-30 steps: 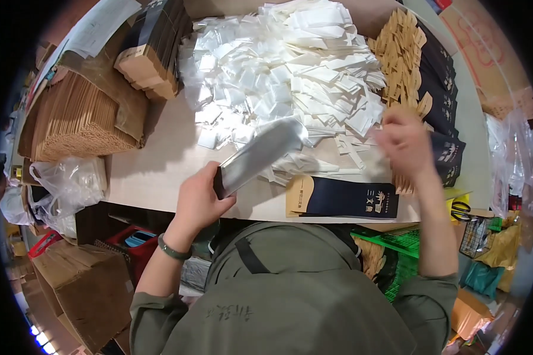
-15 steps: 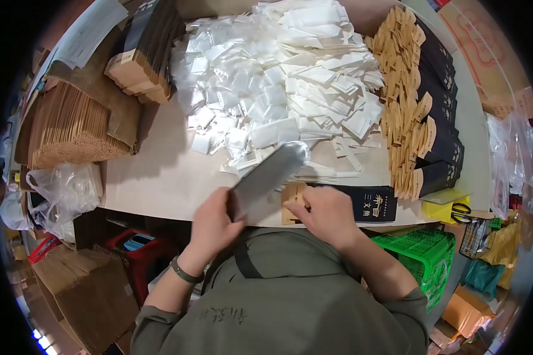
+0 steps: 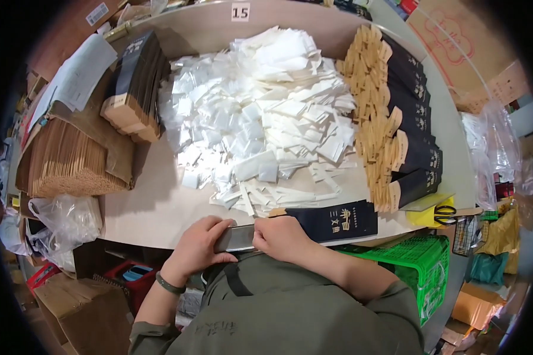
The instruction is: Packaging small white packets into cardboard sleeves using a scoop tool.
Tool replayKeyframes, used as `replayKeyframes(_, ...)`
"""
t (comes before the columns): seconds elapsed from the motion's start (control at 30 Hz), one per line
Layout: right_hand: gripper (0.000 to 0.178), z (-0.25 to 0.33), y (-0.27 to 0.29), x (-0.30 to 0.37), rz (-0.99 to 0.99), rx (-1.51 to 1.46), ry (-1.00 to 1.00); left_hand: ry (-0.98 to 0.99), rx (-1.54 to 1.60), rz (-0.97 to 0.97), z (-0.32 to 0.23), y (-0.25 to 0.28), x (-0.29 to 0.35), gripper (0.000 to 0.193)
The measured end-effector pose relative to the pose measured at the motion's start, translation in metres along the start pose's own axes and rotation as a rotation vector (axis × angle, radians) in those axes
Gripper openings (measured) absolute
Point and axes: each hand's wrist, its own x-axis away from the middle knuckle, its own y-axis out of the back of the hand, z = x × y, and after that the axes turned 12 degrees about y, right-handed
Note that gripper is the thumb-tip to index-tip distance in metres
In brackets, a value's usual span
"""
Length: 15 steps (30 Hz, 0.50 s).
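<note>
A flat grey rectangular slab (image 3: 236, 238), shiny along its edges, lies level between my hands at the table's front edge; its exact kind cannot be made out. My left hand (image 3: 201, 245) grips its left end, with the thumb below and the fingers above. At the other end my right hand (image 3: 284, 238) is closed, its curled fingers on the slab and hiding that end. Just beyond my right hand a black packet (image 3: 340, 221) with a brown end lies flat on the table, partly covered by the hand. Loose narrow white packets (image 3: 247, 198) lie beyond the slab.
A heap of white and clear packets (image 3: 266, 112) fills the middle. Overlapping black-and-brown packets (image 3: 417, 151) line the right; a black stack (image 3: 133, 89) and brown cardboard pieces (image 3: 71, 160) stand left. Black-handled scissors (image 3: 445, 212) lie by a green crate (image 3: 426, 266).
My left hand has brought the slab down from a raised tilt to level at the table edge. My right hand has moved left to its end. The view now takes in more of the table's far side.
</note>
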Motion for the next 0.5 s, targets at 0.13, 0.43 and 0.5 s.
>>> replayKeyframes(0.13,0.019,-0.027,0.035,-0.019,-0.188,0.181,-0.023,0.004,0.013,-0.294,0.051,0.007,-0.036,0.056)
replayKeyframes(0.43,0.011,-0.073,0.017,-0.025,-0.056,0.356,0.042,0.258,0.007,-0.359,0.079,0.004,-0.079,0.021)
replayKeyframes(0.5,0.012,-0.067,0.025,-0.024,-0.057,0.346,0.093,0.302,0.064,-0.384,0.085,0.000,-0.076,0.019)
